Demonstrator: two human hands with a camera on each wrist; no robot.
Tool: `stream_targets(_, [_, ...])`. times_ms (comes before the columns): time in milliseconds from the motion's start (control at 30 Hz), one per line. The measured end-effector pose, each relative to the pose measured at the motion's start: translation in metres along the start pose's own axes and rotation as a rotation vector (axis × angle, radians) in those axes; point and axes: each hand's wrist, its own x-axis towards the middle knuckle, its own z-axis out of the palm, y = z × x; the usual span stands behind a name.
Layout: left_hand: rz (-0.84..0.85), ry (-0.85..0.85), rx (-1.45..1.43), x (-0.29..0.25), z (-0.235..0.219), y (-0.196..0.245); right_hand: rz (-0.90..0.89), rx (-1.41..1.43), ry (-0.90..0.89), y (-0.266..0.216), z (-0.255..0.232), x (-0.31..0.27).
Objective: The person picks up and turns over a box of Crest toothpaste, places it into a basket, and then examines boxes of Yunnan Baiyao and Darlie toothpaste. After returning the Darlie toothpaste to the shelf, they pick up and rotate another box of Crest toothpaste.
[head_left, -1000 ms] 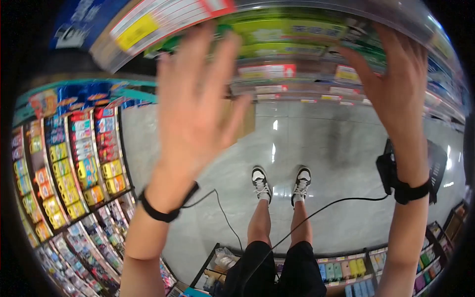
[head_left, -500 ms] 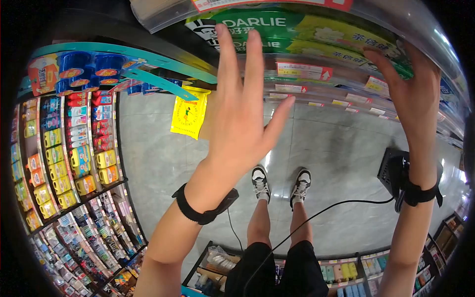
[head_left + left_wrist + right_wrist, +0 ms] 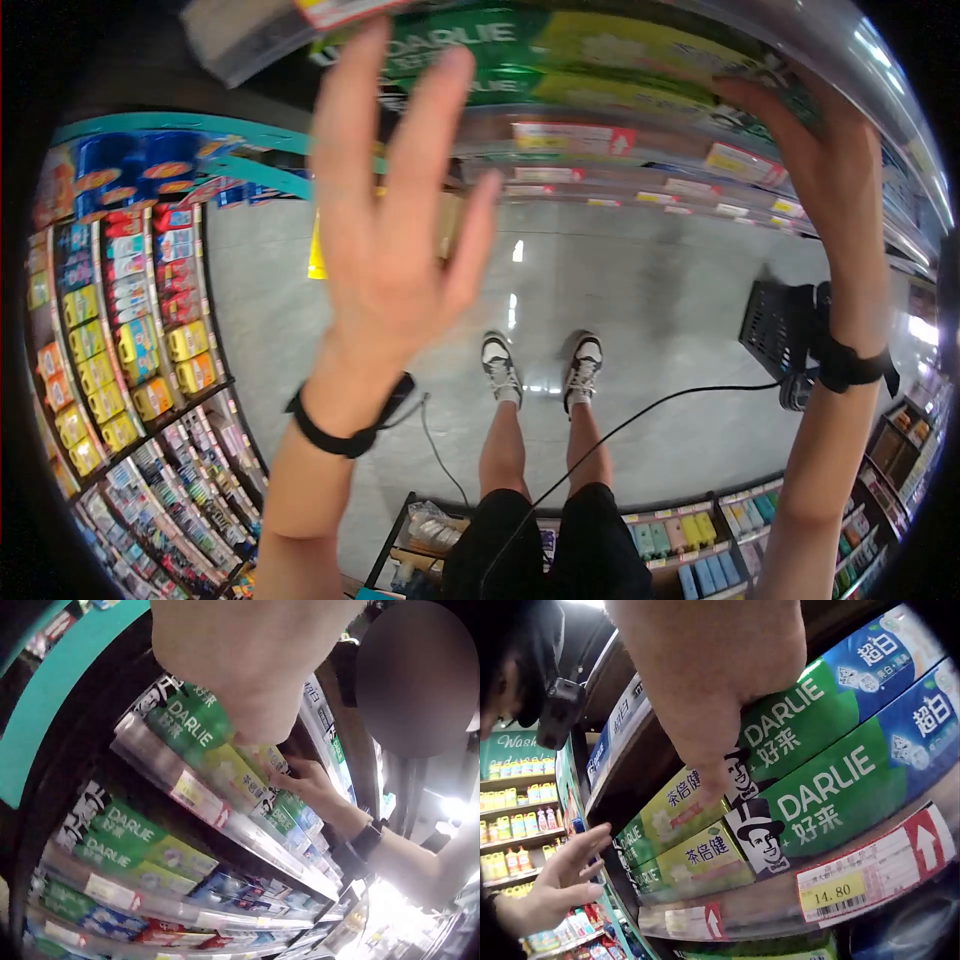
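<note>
Green and yellow-green Darlie toothpaste boxes [image 3: 600,45] lie stacked two high on a shelf. My left hand [image 3: 385,240] reaches up at their left end, fingers straight and spread, overlapping the boxes in the head view. It shows in the right wrist view as a left hand [image 3: 555,889] apart from the stack. At the other end my right hand [image 3: 840,160] rests on the upper box, thumb stretched along it and other fingers partly hidden. Blue-and-green Darlie boxes [image 3: 817,787] stand right beside that hand, their ends facing the yellow-green ones.
A clear shelf lip with price tags [image 3: 840,892] runs along the front, and more toothpaste shelves [image 3: 135,847] lie below. At left are a teal display strip [image 3: 180,125] and shelves of bottles [image 3: 110,340]. A black basket [image 3: 770,325] stands on the floor.
Over the last half second my left hand has moved left and up toward the boxes' left end, covering most of the yellow packet. My right hand stays at the right end.
</note>
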Motion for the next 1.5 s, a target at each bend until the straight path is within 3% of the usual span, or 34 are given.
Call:
stream_targets(33, [0.015,-0.01,0.051,0.01,-0.003,-0.001,-0.091,-0.061,0.008,0.003,0.0,0.001])
stream_targets(133, [0.117,-0.057,0.202,0.04,0.003,0.003,-0.032,-0.068,0.025,-0.007,0.007,0.002])
stream_targets(200, [0.118,-0.148,0.222,0.054,0.006,0.005,-0.149,-0.025,-0.027,-0.034,-0.01,0.007])
stream_targets(333, [0.127,-0.281,0.298,0.074,0.007,0.007,-0.064,-0.164,0.013,-0.017,-0.006,0.006])
stream_targets(400, [0.147,-0.248,0.29,0.083,0.019,-0.011,-0.002,-0.163,0.013,-0.015,-0.011,0.002])
stream_targets(600, [0.164,-0.244,0.27,0.092,0.025,-0.001,0.058,-0.162,-0.018,-0.01,-0.029,-0.008])
stream_targets(667, [0.059,-0.313,0.321,0.1,0.016,0.035,0.095,-0.222,-0.068,0.009,-0.03,-0.006])
stream_targets(767, [-0.025,-0.359,0.317,0.101,0.017,0.044,0.047,-0.239,-0.059,0.018,-0.028,-0.009])
stream_targets(900, [0.072,-0.311,0.256,0.099,0.023,0.026,-0.109,-0.263,0.017,0.028,-0.022,-0.013])
stream_targets(1033, [0.035,-0.307,0.293,0.102,0.017,0.049,-0.048,-0.353,-0.022,0.017,-0.026,-0.013])
stream_targets(1200, [0.212,-0.146,0.259,0.093,0.035,0.012,-0.13,-0.318,0.038,0.023,-0.024,-0.013])
stream_targets(1500, [0.15,-0.177,0.233,0.093,0.035,0.023,-0.108,-0.22,-0.048,0.027,-0.028,-0.011])
